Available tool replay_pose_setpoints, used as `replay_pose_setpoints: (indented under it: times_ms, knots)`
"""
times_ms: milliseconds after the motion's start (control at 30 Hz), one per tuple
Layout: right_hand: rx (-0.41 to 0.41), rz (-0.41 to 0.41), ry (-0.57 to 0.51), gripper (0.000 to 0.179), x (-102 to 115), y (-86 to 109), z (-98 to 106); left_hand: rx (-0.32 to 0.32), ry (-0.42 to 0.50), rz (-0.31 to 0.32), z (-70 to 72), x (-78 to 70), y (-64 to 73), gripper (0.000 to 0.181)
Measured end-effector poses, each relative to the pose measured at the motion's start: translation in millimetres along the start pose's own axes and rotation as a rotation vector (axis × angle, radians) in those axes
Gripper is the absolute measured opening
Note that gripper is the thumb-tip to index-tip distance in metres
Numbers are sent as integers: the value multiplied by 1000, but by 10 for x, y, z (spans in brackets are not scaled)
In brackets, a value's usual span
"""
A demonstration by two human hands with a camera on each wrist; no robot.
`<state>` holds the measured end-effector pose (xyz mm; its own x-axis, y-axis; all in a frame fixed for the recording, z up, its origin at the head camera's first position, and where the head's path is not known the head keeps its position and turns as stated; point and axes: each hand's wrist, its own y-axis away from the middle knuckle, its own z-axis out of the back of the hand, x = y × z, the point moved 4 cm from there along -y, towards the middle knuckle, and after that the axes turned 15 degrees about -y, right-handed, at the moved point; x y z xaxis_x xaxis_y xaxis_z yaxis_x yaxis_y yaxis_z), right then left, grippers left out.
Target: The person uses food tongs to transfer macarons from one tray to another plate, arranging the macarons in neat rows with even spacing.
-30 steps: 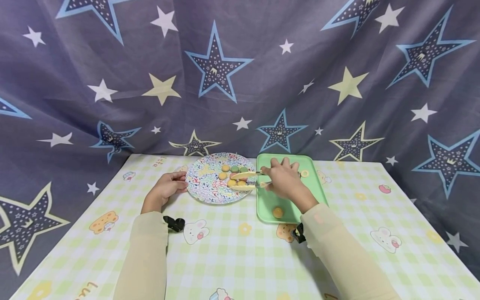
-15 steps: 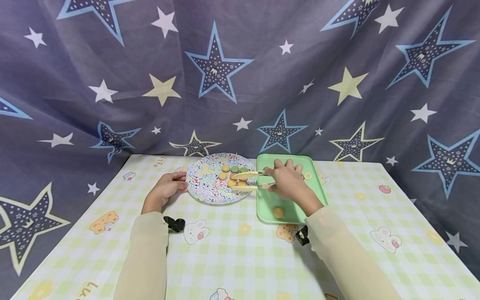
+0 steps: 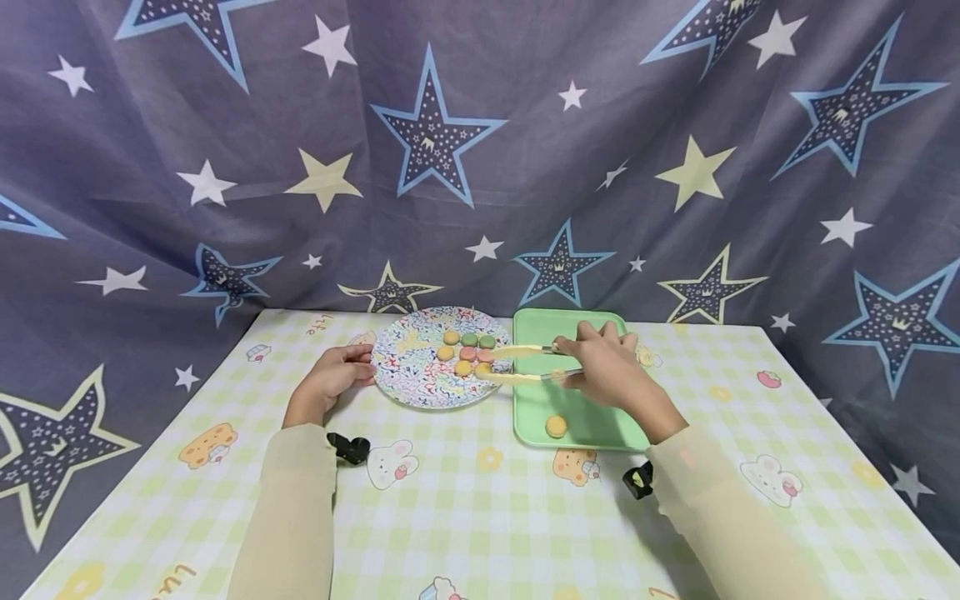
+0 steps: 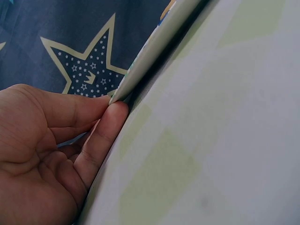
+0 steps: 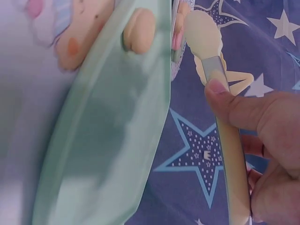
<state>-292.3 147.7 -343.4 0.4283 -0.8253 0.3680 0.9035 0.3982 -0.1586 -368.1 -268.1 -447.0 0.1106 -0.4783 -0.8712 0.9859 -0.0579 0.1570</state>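
My left hand (image 3: pixel 335 377) pinches the left rim of a round speckled plate (image 3: pixel 408 379); in the left wrist view, thumb and finger (image 4: pixel 112 117) meet at the plate's edge (image 4: pixel 133 77). Several macarons (image 3: pixel 468 354), orange, green and pink, sit grouped on the plate's right half. My right hand (image 3: pixel 607 367) holds cream-tipped tongs (image 3: pixel 525 379) over the green tray (image 3: pixel 525 412). Their arms are spread, with the tips over the plate's right side beside the macarons, nothing gripped between them. In the right wrist view the thumb presses along the tongs' handle (image 5: pixel 229 154).
One orange macaron (image 3: pixel 556 427) lies near the front of the green tray, which stands right of the plate. A checked tablecloth (image 3: pixel 450 517) covers the table. Behind it hangs a dark star-patterned curtain (image 3: pixel 517 167).
My right hand has drawn the tongs to the right, so their tips no longer overlap most of the macarons. My left hand and the plate stay put.
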Motion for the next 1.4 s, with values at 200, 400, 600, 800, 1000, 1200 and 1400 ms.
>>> replay_pose_setpoints:
  times_ms: [200, 400, 600, 800, 1000, 1200, 1400]
  knots:
    - [1, -1, -40, 61, -140, 154, 96, 5, 3, -7, 3, -1, -6, 61]
    - [8, -4, -78, 64, -264, 330, 177, -2, -3, -5, -1, -3, 12, 61]
    - [40, 23, -126, 64, -355, 515, 219, 1, -6, -2, 6, 17, 5, 61]
    - [74, 76, -156, 66, -364, 704, 275, -2, -14, 7, 4, 20, 0, 62]
    - [87, 83, -156, 63, -419, 859, 309, -2, -17, 8, 9, 20, -7, 61]
    - [102, 78, -178, 63, -544, 995, 280, 0, -10, 10, 11, 37, -26, 61]
    - [83, 102, -153, 64, -619, 1033, 275, -1, -7, 7, 15, 47, -32, 61]
